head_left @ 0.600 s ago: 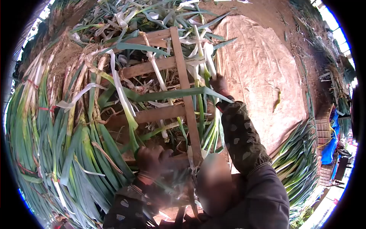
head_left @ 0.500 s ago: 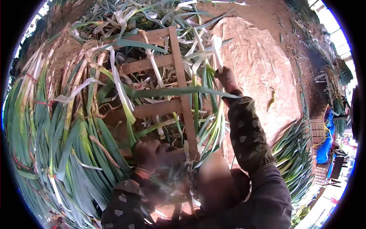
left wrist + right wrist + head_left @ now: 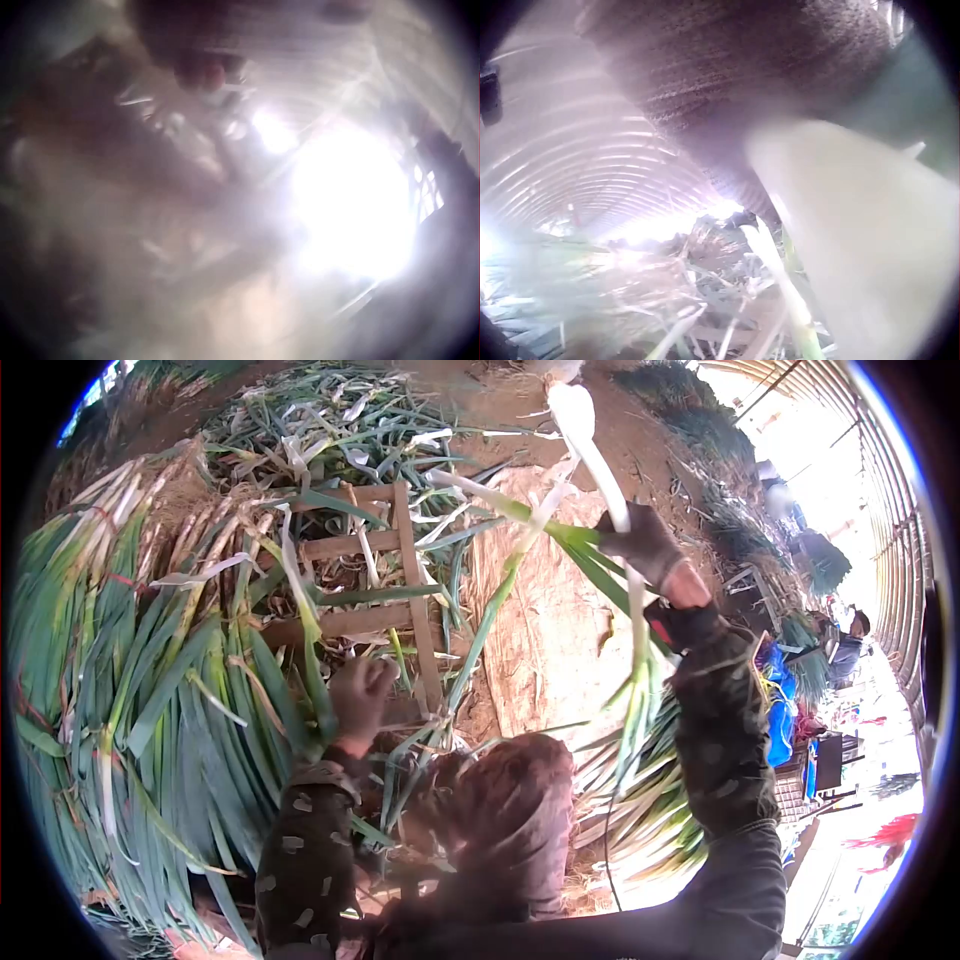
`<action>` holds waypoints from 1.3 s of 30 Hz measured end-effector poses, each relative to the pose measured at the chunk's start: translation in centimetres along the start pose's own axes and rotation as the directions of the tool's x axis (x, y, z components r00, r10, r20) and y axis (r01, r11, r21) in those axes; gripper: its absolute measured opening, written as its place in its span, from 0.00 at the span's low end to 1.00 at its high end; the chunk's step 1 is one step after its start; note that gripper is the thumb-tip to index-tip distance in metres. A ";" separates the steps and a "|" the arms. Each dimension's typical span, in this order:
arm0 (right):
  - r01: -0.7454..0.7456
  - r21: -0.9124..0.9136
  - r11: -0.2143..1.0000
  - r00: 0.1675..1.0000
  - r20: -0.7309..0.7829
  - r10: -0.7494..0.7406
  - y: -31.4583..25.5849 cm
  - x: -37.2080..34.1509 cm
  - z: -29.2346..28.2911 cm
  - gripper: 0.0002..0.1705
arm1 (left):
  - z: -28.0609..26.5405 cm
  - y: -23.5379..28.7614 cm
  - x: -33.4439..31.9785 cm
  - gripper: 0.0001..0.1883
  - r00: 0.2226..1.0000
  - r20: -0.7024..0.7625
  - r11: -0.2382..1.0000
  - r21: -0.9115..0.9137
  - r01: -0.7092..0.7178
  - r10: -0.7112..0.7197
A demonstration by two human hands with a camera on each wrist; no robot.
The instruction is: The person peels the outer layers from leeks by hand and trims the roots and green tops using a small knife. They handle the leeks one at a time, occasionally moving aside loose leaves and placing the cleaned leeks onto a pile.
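My gloved right hand (image 3: 645,545) grips a leek (image 3: 600,465) around its stalk, raised over the brown sheet. The leek's thick white end points away from me, and its green leaves trail down toward my forearm. Loose strips of leaf (image 3: 510,575) with pale ends hang on its left side. In the right wrist view the white stalk (image 3: 855,217) fills the lower right, under the knit glove. My left hand (image 3: 360,695) is beside a wooden frame (image 3: 412,580), its fingers loosely bent with nothing visible in them. The left wrist view is blurred and glaring.
A big heap of leeks (image 3: 190,690) lies along the left, roots facing away. Stripped leaves (image 3: 330,420) pile up beyond the wooden frame. The brown sheet (image 3: 535,660) covers ground at centre, with more leeks (image 3: 640,800) at its near right edge.
My right hand has lifted the leek up and to the right, away from the wooden frame. The head view has shifted right. My left hand stays close to the frame.
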State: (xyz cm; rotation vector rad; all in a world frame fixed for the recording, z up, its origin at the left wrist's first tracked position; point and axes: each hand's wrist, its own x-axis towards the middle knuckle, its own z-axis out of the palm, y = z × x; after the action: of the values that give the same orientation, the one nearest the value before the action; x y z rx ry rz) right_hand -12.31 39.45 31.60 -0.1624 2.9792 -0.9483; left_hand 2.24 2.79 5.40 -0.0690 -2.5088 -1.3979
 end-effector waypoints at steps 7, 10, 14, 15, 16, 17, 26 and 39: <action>0.172 0.002 0.985 0.976 0.138 -0.170 -8.9 -15.6 -1.3 0.10 | 2.6 18.3 4.0 0.16 0.904 0.329 0.017 -0.938 0.346 -0.275; 0.148 0.086 0.985 0.962 0.220 -0.163 -9.3 -20.4 0.4 0.10 | 0.9 17.9 1.1 0.12 0.884 0.356 0.018 -0.925 0.379 -0.304; 0.071 0.266 0.961 0.993 0.073 -0.093 -7.4 -24.1 3.6 0.13 | -2.9 16.1 -5.0 0.07 0.892 0.406 -0.109 -0.913 0.392 -0.199; 0.060 0.240 0.969 0.991 0.100 -0.086 -7.6 -24.7 4.4 0.14 | -3.4 15.4 -6.0 0.08 0.906 0.391 -0.074 -0.920 0.384 -0.160; 0.027 0.305 0.952 0.986 0.149 -0.076 -8.0 -25.3 5.4 0.13 | -3.7 14.5 -7.0 0.09 0.918 0.375 -0.040 -0.927 0.373 -0.127; -0.008 0.368 0.930 0.977 0.201 -0.071 -8.8 -25.9 6.6 0.12 | -3.9 13.5 -8.0 0.09 0.928 0.359 -0.004 -0.933 0.361 -0.094; 0.030 0.223 0.974 0.877 0.463 -0.132 -11.2 -26.5 14.7 0.16 | -7.0 13.0 -12.3 0.07 0.969 0.065 0.644 -0.757 -0.107 0.238; 0.059 0.089 0.994 0.931 0.356 -0.087 -7.7 -30.2 18.9 0.18 | -15.3 9.6 -13.3 0.17 0.950 -0.289 0.982 -0.111 -0.151 0.114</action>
State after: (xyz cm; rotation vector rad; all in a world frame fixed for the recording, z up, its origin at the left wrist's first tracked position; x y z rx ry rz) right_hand 19.22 25.40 19.92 -0.4020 2.6130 -0.9231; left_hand 19.92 -3.82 17.61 -0.0585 -2.1388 -1.4079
